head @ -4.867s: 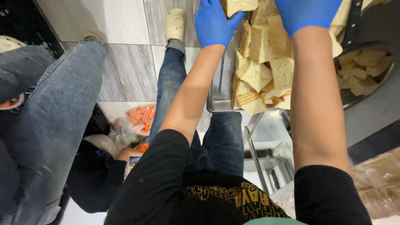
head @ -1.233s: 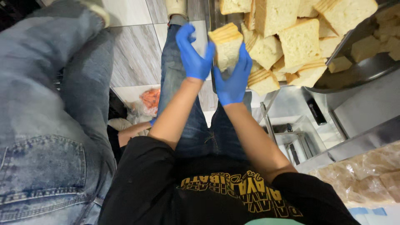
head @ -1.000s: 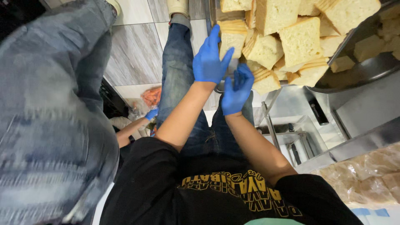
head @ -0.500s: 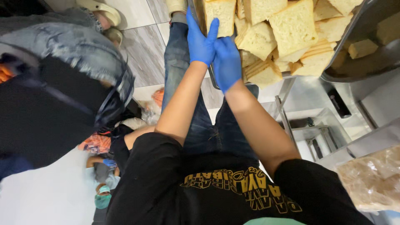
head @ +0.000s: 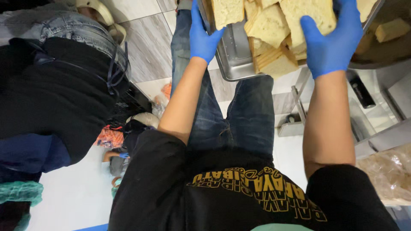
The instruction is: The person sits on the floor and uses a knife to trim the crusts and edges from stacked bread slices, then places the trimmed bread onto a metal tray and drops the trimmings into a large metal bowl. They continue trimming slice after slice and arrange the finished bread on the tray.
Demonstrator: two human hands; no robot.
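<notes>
Both hands wear blue gloves and reach away from the body to a steel tray [head: 233,57] piled with bread slices [head: 269,30] at the far edge of the view. The left hand [head: 203,38] rests against the tray's left rim, fingers pointing far and the thumb hooked toward a slice [head: 227,12] standing just inside the rim; its grip looks loosely open, and I cannot tell whether it pinches the slice or only the rim. The right hand [head: 332,40] lies spread over the right side of the heap, its fingers curled onto a large pale slice [head: 310,15]; the grip is wide and closing on that slice, though how firmly it has hold is not clear. More slices lean stacked at the tray's near corner [head: 276,64]. To the right of the tray a dark round pan [head: 381,47] holds another piece of bread [head: 391,29]. Below the arms are the person's jeans and black shirt. At the left another person [head: 55,98] in dark clothes and jeans stands on the tiled floor [head: 147,51]. At the near right lies a clear bag [head: 385,173].
</notes>
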